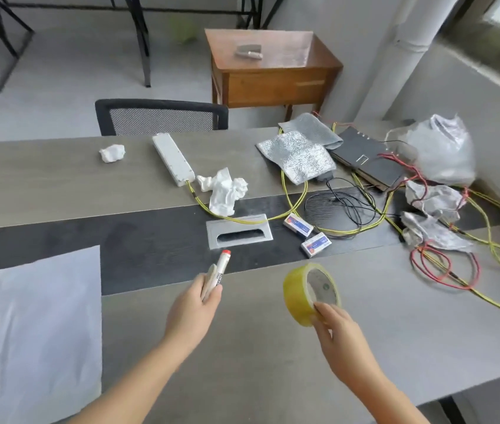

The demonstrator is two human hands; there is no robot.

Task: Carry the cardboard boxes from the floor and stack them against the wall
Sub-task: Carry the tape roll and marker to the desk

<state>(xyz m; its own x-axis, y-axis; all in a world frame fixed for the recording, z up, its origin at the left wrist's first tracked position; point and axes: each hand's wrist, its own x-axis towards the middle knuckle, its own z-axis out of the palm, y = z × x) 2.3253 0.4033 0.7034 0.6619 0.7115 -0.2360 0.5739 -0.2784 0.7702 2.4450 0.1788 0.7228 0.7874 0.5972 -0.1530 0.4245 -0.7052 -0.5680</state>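
With the left hand [195,304] gripping a red-capped marker [219,272] and the right hand [334,325] pinching a yellow tape roll [299,293], neither could likely lift boxes; none are visible.

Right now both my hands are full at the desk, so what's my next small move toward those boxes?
Probably set both items down on the desk. The left hand grips a red-capped marker, the right hand pinches a roll of yellow tape, and no cardboard boxes are in view.
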